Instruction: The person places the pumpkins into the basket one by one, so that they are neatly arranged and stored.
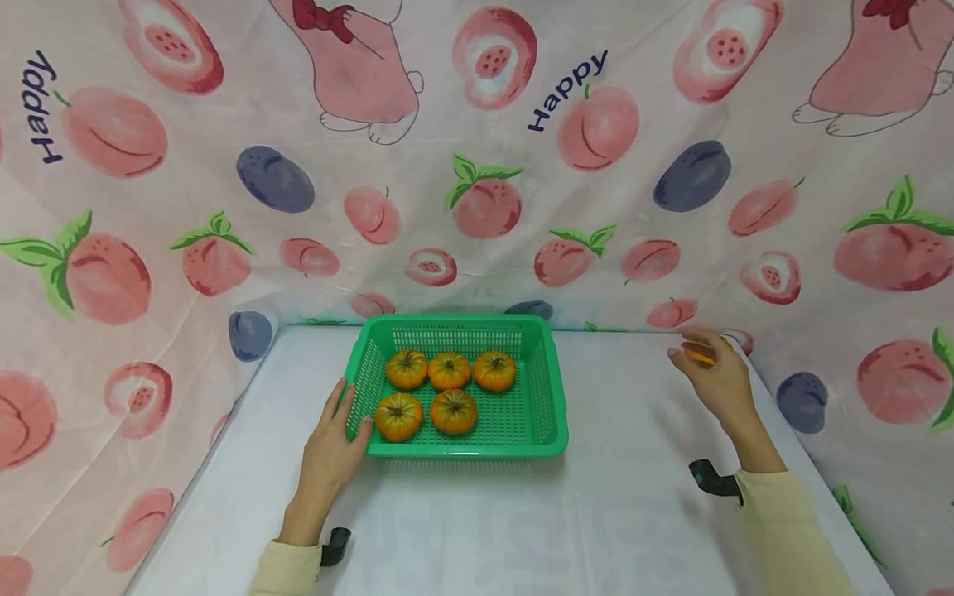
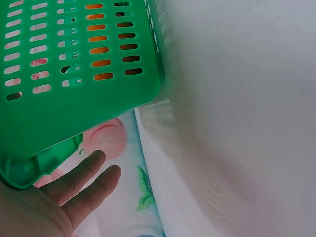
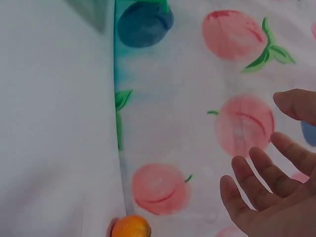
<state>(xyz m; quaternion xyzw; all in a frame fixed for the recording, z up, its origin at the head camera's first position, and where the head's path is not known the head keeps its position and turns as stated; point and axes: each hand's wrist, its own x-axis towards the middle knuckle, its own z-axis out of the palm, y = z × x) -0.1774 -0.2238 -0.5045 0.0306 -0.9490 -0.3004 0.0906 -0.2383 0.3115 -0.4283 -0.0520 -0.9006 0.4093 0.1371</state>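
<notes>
Small orange pumpkins [image 1: 454,411], several of them, sit in two rows inside a green plastic basket [image 1: 547,451]. My left hand [image 1: 328,451] rests against the basket's left side near the front corner, thumb at the rim. Two of its fingers [image 2: 91,195] stretch out straight below the rim in the left wrist view. Well to the right, my right hand [image 1: 719,385] is raised over the table's far right part. Its fingers [image 3: 266,190] are spread and loosely bent, holding nothing. Another orange pumpkin [image 3: 131,228] shows low in the right wrist view; from the head view my right hand partly hides it.
A white cloth-covered table [image 1: 477,530] lies under everything. A fruit-printed curtain [image 1: 417,190] stands behind and along both sides. The basket is close to the table's back edge. Dark wrist mounts [image 1: 714,478] stick out from both sleeves.
</notes>
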